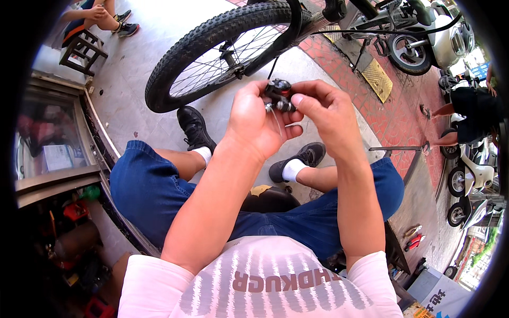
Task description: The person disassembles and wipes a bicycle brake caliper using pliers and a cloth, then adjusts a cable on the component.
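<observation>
Up in front of me, between my two hands, is a small black bicycle brake caliper (279,89) with a red part and silver bolts. My left hand (248,117) is turned palm up, its thumb and fingers closed around the caliper's left side. From the right, my right hand (330,108) pinches the caliper's other side with thumb and fingers. A thin, pale cable (277,121) hangs below it across my left fingers. Just beyond my hands is the knobbly front wheel (168,68) of a bicycle, with a black fork (271,50) beside it.
My knees are spread to either side, with my black shoes (195,127) on the floor. A glass-fronted cabinet (58,138) stands left, tools (77,209) below it. A seated person's legs (108,21) are at far left. Parked scooters (472,177) line the right, near a standing person (472,116).
</observation>
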